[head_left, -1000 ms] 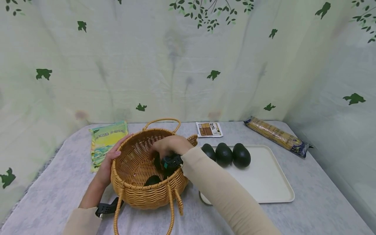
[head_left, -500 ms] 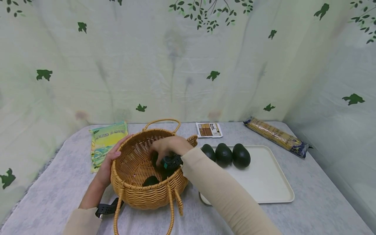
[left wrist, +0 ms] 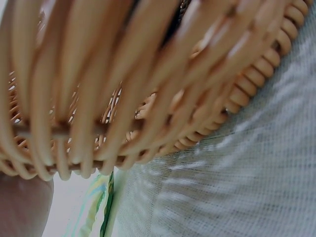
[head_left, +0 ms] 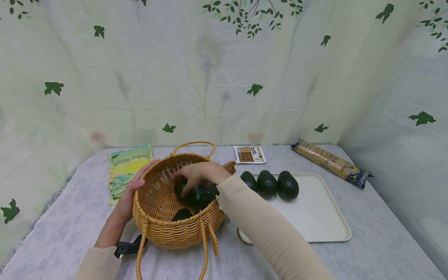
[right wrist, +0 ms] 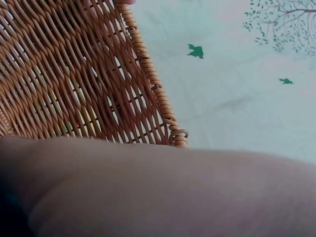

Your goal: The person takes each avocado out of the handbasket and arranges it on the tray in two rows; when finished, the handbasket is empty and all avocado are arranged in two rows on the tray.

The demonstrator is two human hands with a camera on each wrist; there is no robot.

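Right hand curled around dark, pebbly avocado inside round woven wicker basket; left hand flat against rim.

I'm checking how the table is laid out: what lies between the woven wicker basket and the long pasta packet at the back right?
In the head view, a cream rectangular tray lies between the woven wicker basket and the long pasta packet, carrying three dark green avocados.

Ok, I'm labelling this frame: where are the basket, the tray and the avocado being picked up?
basket (head_left: 164,233), head view, front wall.
tray (head_left: 320,217), head view, bare middle.
avocado (head_left: 179,186), head view, visible top under the right hand's fingers.
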